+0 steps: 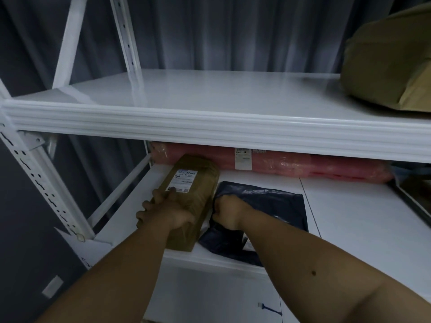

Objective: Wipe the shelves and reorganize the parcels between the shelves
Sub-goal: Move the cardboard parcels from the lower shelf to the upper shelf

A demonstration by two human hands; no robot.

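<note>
Landmark: lower shelf (349, 206), white, under upper shelf (210, 94).
Left hand (163, 210): clamped around near end of brown parcel (191, 190), fingers curled over its left edge.
Right hand (227, 212): bunched into dark mailer (263, 206), pinching its left edge.
Brown parcel: lying on lower shelf at left, label up, far end close to pink roll (268, 163).
Dark mailer: flat on lower shelf just right of brown parcel, near corner hanging over front lip.
Pink roll: along back of lower shelf.
Olive parcel (391, 66): on upper shelf, far right.
Cloth: none in view.
Step, as judged: lifting or shifting both parcels off lower shelf.
Risk: slippery mailer sliding out of pinch; cause, thin film and a one-edge hold.
Risk: brown parcel knocking upper shelf's front beam; cause, low clearance on way out.
</note>
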